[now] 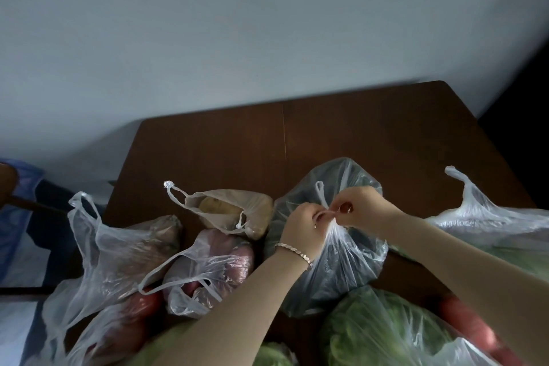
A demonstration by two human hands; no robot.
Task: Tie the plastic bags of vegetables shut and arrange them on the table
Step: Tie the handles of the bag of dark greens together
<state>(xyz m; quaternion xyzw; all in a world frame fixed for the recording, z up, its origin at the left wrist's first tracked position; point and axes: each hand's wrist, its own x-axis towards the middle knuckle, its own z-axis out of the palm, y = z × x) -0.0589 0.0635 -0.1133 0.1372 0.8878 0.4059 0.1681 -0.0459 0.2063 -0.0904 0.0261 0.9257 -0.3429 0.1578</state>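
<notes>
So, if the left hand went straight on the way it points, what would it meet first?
Probably the right hand: the left hand points at it, both pinching the handles of the clear bag, nearly touching, though depth is unclear.

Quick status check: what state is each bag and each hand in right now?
Centre bag: neck gathered, knot not yet finished.
Left hand: pinching the centre bag's handles.
Right hand: pinching the same handles.
Far-left bag: handles loose, untied.
Pink bag: handles loose, untied.
Beige bag: mouth open.
</notes>
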